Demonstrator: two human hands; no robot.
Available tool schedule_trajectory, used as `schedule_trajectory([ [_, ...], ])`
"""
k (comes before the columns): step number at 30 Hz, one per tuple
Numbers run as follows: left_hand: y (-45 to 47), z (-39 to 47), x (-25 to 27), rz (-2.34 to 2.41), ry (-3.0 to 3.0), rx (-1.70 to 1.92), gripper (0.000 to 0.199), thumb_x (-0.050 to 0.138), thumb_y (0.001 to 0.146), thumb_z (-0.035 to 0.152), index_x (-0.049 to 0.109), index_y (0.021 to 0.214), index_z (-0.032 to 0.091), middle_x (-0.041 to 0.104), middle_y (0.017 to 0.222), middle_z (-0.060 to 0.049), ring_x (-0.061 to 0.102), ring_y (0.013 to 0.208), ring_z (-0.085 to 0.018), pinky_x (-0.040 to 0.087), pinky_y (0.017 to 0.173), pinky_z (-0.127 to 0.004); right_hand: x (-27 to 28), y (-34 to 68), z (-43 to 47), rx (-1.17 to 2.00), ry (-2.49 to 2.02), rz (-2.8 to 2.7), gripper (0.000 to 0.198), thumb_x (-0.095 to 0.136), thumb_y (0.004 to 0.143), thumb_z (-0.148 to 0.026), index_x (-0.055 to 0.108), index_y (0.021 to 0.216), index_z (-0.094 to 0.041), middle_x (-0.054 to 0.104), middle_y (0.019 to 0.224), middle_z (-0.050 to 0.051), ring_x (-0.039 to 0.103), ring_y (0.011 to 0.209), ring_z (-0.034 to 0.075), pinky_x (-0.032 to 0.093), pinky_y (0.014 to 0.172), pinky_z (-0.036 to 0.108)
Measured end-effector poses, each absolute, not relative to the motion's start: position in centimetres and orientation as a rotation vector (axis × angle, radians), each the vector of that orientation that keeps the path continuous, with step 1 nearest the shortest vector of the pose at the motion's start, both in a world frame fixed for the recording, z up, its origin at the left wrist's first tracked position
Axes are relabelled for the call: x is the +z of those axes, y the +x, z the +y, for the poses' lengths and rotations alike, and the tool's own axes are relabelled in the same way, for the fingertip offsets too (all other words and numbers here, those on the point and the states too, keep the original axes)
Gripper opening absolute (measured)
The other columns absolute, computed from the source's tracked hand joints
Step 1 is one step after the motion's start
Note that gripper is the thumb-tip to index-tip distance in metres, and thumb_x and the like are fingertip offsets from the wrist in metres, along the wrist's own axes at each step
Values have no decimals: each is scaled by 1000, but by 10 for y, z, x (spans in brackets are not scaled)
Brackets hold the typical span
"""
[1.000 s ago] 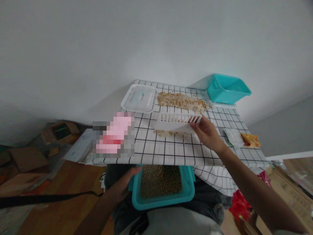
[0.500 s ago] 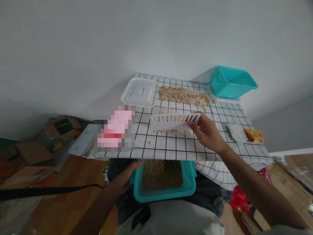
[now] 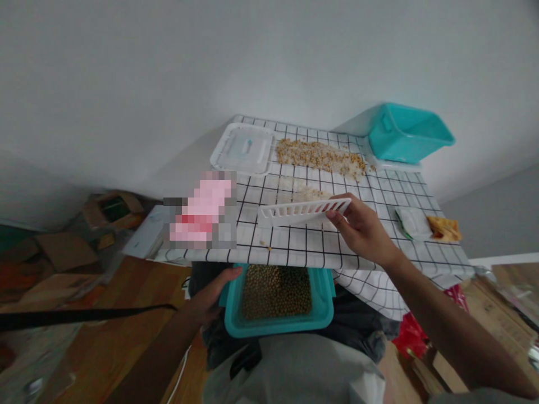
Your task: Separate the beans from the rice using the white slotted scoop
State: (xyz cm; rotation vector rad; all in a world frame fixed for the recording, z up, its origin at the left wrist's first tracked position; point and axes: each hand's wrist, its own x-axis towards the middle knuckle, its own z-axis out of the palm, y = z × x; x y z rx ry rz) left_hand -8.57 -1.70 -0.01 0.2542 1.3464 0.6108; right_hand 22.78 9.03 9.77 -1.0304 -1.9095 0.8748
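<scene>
A white slotted plate [image 3: 300, 219] is tilted at the middle of the table's [image 3: 303, 247] near half, the right hand's [image 3: 362, 227] thumb and fingers clamped on its right end, with pale grains [image 3: 309, 193] scattered just behind it. Below the near edge, a turquoise tub [image 3: 278, 329] of beans [image 3: 278, 300] sits on the person's lap, the left hand [image 3: 214, 289] at its left side with the thumb by the rim, the other fingers too hidden to tell their grip. Along the far edge lies a band of yellowish grains [image 3: 320, 157], between a clear lid [image 3: 240, 148] at the far left corner and another turquoise tub [image 3: 393, 143] at the far right.
</scene>
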Motion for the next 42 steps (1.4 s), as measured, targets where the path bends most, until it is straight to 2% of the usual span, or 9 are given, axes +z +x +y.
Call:
schedule_trajectory([
  [5,-92,-18,-12,1230,156,583,38,67,82,44,74,106,15,82,84,-11,78,83,-32,63,74,-40,99,231,75,891,-1012,-1960,14,57,96,-30,62,109,-27,66,98,3,64,90,19,52,80,35],
  [12,-89,-19,-8,1252,196,631,30,69,81,40,75,98,16,82,84,-9,78,83,-30,63,70,-35,87,240,31,918,-1182,-1812,19,59,95,-26,62,113,-29,69,98,3,67,88,18,53,77,32],
  [19,-84,-17,3,1285,187,611,36,72,77,42,76,101,17,83,84,-7,78,84,-29,62,80,-34,80,243,18,966,-1234,-1681,16,60,95,-26,63,110,-28,70,100,3,67,89,18,54,78,31],
  [28,-86,-17,-3,1277,171,614,31,65,83,39,74,102,15,83,82,-8,79,76,-30,64,72,-37,86,246,1,1006,-1235,-1706,18,62,93,-24,64,110,-30,69,100,3,67,87,18,56,76,31],
  [36,-89,-20,-8,1246,190,634,35,71,79,41,75,105,17,82,98,-10,76,97,-31,62,82,-35,81,229,16,896,-1270,-1639,16,60,94,-31,64,109,-28,69,101,5,67,91,21,56,78,35],
  [42,-89,-19,-7,1260,176,624,32,70,81,40,75,104,18,82,98,-9,77,95,-31,62,83,-36,81,243,36,739,-1279,-1483,17,62,93,-33,64,107,-25,69,104,7,66,97,23,54,86,38],
])
